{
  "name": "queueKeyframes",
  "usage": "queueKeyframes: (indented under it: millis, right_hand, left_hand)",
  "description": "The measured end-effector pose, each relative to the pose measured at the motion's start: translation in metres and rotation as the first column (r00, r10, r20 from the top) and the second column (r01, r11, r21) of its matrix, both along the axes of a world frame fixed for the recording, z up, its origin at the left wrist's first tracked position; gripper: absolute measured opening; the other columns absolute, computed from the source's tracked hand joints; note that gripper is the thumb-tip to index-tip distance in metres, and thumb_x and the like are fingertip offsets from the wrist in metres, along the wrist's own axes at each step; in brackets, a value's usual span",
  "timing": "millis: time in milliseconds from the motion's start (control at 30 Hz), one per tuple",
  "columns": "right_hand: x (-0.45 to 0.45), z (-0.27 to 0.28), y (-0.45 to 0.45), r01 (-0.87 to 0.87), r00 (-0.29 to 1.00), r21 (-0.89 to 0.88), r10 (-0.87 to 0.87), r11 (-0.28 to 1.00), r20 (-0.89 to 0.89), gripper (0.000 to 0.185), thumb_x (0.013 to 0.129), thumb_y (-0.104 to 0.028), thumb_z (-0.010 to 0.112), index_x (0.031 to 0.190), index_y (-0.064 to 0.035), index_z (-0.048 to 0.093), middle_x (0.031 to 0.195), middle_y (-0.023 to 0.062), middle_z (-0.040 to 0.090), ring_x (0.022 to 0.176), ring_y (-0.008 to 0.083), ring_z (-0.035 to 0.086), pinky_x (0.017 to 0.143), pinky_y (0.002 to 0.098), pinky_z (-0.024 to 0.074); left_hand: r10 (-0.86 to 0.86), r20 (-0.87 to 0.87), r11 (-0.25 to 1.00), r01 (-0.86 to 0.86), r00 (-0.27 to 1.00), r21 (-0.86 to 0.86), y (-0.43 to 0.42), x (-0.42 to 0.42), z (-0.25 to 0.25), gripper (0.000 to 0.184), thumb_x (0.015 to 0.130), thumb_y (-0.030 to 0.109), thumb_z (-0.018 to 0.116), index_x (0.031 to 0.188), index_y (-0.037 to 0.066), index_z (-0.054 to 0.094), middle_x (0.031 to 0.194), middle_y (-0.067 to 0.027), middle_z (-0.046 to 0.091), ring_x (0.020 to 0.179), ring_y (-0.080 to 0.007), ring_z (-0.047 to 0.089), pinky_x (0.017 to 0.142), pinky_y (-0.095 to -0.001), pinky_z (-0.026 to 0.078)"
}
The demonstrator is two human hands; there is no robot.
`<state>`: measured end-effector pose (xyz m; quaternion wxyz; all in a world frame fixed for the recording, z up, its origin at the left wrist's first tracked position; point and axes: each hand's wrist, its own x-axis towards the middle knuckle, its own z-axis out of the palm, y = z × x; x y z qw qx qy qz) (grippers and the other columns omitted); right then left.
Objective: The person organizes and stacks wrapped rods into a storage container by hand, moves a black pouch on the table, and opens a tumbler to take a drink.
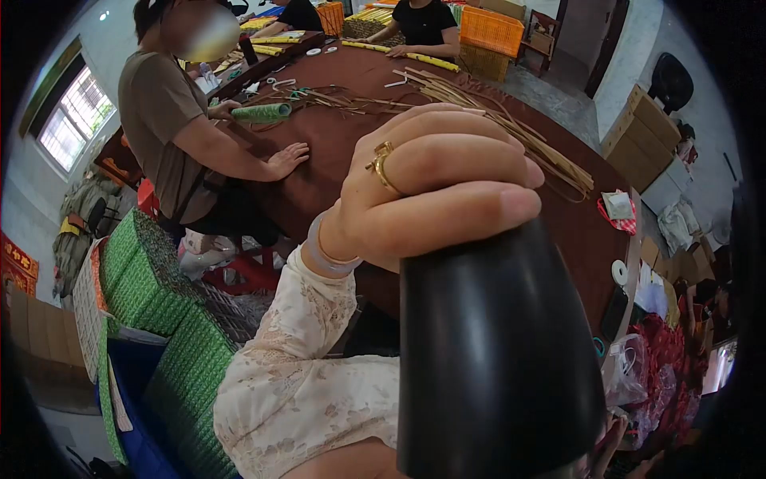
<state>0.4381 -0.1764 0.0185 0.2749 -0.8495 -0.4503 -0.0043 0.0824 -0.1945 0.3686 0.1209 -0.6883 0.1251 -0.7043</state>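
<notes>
Close to the camera, my left hand (447, 180), with a gold ring and a clear bangle, is closed over the narrower top of a glossy black tapered cylinder (487, 351). Its fingers curl across that top, while the thumb is hidden. The cylinder looks like a bottle or cup, but its lower end runs out of view, so the exact kind cannot be made out. A cream lace sleeve (283, 335) covers my left arm. My right hand does not show clearly; a small skin-toned patch beside the cylinder's lower right edge is too unclear to place.
A brown-covered table (319, 191) holds flat brown strips (519, 128) and a tape roll (619, 272). At left, a co-worker (163, 120) holds a green roll (262, 112). Green woven boxes (152, 271) stand nearby; another person (427, 28) handles a yellow strip.
</notes>
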Motion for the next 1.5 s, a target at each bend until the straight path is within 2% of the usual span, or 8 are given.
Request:
queueKeyframes:
  millis: [600,867,1000,1167,1200,1267,1367,1500]
  right_hand:
    - [-0.004,0.008,-0.001,0.005,1.0,-0.031,-0.005,1.0,0.008,0.068,0.077,-0.051,0.062,0.124,-0.0066,0.042,0.127,0.0145,0.042,0.119,0.0325,0.038,0.098,0.0459,0.0337]
    - [-0.004,0.004,-0.002,0.005,1.0,0.002,-0.005,1.0,0.025,0.069,0.077,-0.052,0.062,0.124,-0.0061,0.042,0.127,0.0145,0.042,0.119,0.0331,0.039,0.097,0.046,0.0343]
    - [0.009,-0.015,0.004,-0.008,0.999,0.042,0.007,0.999,0.04,0.071,0.077,-0.054,0.061,0.126,-0.0063,0.042,0.128,0.0149,0.042,0.119,0.0337,0.039,0.097,0.0465,0.0347]
    - [0.008,-0.006,0.003,0.005,0.997,-0.021,-0.004,1.0,0.073,0.083,0.074,-0.06,0.061,0.132,-0.0051,0.039,0.129,0.0175,0.042,0.118,0.0347,0.041,0.098,0.0468,0.0334]
    - [0.008,-0.004,0.005,0.005,0.997,-0.03,-0.002,1.0,0.074,0.086,0.073,-0.062,0.061,0.133,-0.0048,0.037,0.129,0.0181,0.042,0.119,0.0347,0.041,0.098,0.0469,0.0331]
    - [0.01,-0.003,0.008,0.011,0.998,-0.082,-0.006,0.997,0.063,0.094,0.07,-0.065,0.061,0.137,-0.0052,0.032,0.131,0.0182,0.041,0.121,0.0347,0.038,0.099,0.047,0.0323]
    - [0.01,0.0,0.008,0.033,0.998,-0.116,-0.026,0.993,0.062,0.095,0.07,-0.065,0.06,0.138,-0.0068,0.029,0.133,0.0183,0.039,0.124,0.0347,0.036,0.1,0.0471,0.0318]
    - [0.037,-0.03,0.015,-0.024,0.995,-0.062,0.03,0.998,0.097,0.095,0.07,-0.067,0.059,0.138,-0.0069,0.03,0.134,0.0193,0.039,0.122,0.0359,0.037,0.1,0.0468,0.032]
  left_hand:
    - [-0.004,-0.055,1.0,0.002,0.998,-0.028,0.011,0.004,-0.031,0.027,0.071,0.012,0.068,0.096,0.003,0.06,0.091,-0.0095,0.062,0.077,-0.0252,0.063,0.068,-0.0338,0.052]
    - [-0.132,-0.185,0.913,0.047,0.974,-0.405,-0.008,-0.004,-0.073,0.043,0.069,0.02,0.069,0.105,-0.001,0.056,0.098,-0.0136,0.061,0.079,-0.0277,0.063,0.069,-0.0349,0.052]
    - [-0.325,-0.17,0.796,0.172,0.93,-0.58,-0.017,-0.007,-0.091,0.057,0.067,0.026,0.074,0.112,-0.003,0.051,0.1,-0.0165,0.06,0.085,-0.0288,0.062,0.072,-0.0347,0.051]
    - [-0.659,-0.053,0.356,0.248,0.751,-0.901,-0.036,-0.003,-0.136,0.086,0.053,0.029,0.086,0.121,-0.001,0.043,0.112,-0.0151,0.054,0.098,-0.0253,0.058,0.083,-0.033,0.047]
    - [-0.581,-0.197,0.416,0.08,0.789,-0.906,-0.036,-0.006,-0.143,0.086,0.052,0.029,0.085,0.121,0.001,0.043,0.114,-0.0142,0.054,0.101,-0.0259,0.056,0.086,-0.0339,0.045]
    - [-0.633,-0.031,0.26,0.175,0.773,-0.95,-0.044,0.009,-0.161,0.083,0.053,0.025,0.082,0.122,0.002,0.042,0.113,-0.0144,0.054,0.102,-0.0255,0.056,0.087,-0.0336,0.044]
    - [-0.493,-0.141,0.358,0.053,0.858,-0.932,-0.047,0.012,-0.183,0.081,0.054,0.024,0.082,0.121,0.003,0.041,0.11,-0.0138,0.055,0.1,-0.0259,0.056,0.086,-0.0334,0.044]
    - [-0.454,-0.141,0.259,-0.021,0.88,-0.966,-0.053,0.013,-0.21,0.081,0.054,0.025,0.082,0.121,0.002,0.041,0.109,-0.0134,0.055,0.1,-0.0256,0.056,0.087,-0.0346,0.044]
